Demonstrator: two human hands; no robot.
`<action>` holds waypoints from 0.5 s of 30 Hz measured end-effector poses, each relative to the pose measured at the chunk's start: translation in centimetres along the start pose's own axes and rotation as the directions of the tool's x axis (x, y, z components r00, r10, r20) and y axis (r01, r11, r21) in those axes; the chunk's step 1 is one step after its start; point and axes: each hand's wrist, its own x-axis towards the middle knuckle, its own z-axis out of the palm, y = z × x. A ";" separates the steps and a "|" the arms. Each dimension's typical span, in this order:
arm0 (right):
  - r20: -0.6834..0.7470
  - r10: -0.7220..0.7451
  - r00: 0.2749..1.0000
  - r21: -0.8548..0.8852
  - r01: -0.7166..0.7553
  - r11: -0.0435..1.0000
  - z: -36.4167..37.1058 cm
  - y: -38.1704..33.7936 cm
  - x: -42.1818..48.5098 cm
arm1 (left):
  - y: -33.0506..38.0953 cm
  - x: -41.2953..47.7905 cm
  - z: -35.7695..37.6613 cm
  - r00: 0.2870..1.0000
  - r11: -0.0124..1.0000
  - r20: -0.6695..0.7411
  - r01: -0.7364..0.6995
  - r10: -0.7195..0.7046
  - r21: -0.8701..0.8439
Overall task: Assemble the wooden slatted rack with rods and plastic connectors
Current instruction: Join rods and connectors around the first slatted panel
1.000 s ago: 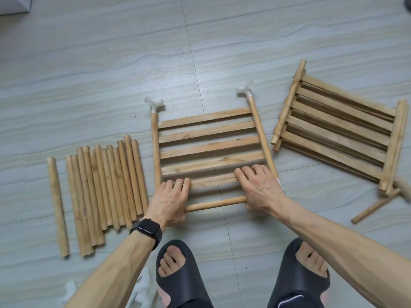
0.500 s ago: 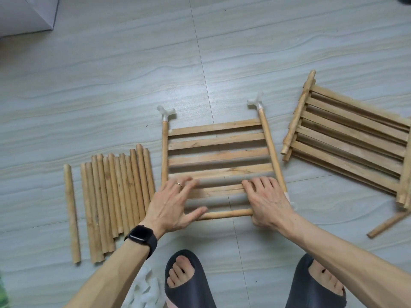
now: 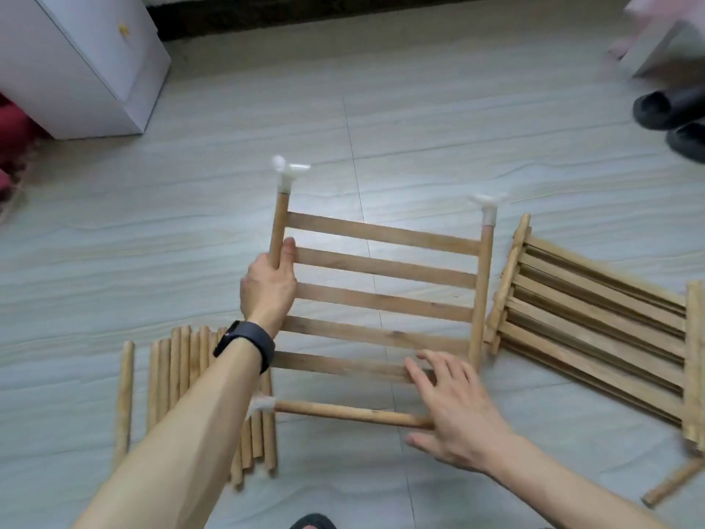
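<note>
A wooden slatted panel (image 3: 381,267) is lifted off the floor and tilted. White plastic connectors cap its far corners, one (image 3: 287,172) on the left rod and one (image 3: 487,208) on the right rod. My left hand (image 3: 269,286) grips the panel's left side rod. A cross rod (image 3: 343,411) runs along the near end, with a white connector (image 3: 261,404) at its left end. My right hand (image 3: 454,406) has spread fingers resting on the near right corner, over the cross rod's right end.
A bundle of loose wooden rods (image 3: 190,379) lies on the floor at the left. A stack of slatted panels (image 3: 595,330) lies at the right, with a loose rod (image 3: 675,482) near it. A white cabinet (image 3: 87,59) stands back left, dark slippers (image 3: 675,116) back right.
The panel has come up off the floor. My left hand has moved from the near corner up the left side rod and gripped it. The view has swung upward.
</note>
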 end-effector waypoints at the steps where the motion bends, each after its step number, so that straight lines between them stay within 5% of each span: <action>1: -0.055 -0.011 0.998 0.047 0.014 0.999 -1.3 -0.2 0.1 | 1.4 0.6 -0.7 0.997 0.995 -0.010 -0.071 0.071 0.071; 5: -0.490 0.189 0.851 0.233 -0.081 0.969 -8.4 1.5 2.5 | 7.4 1.5 -2.8 0.919 0.846 0.063 -0.384 0.389 0.370; 6: -0.434 0.327 0.840 0.293 -0.211 0.932 -10.2 2.5 3.3 | 8.7 1.4 -3.0 0.884 0.785 0.117 -0.458 0.453 0.417; 8: -0.101 0.518 0.850 0.445 -0.427 0.787 -12.6 4.1 4.4 | 11.3 0.7 -2.9 0.801 0.652 0.240 -0.590 0.549 0.477; 11: 0.359 0.385 0.850 0.798 -0.494 0.345 -12.4 3.7 4.9 | 14.1 -0.8 -1.5 0.639 0.405 0.404 -0.748 0.655 0.526; 13: 0.413 0.374 0.830 0.876 -0.475 0.087 -10.5 2.4 4.2 | 14.9 -1.7 0.0 0.548 0.316 0.471 -0.816 0.692 0.485; 15: 0.396 0.436 0.808 0.893 -0.449 0.021 -8.2 1.7 3.5 | 15.1 -2.1 1.4 0.491 0.291 0.513 -0.858 0.704 0.422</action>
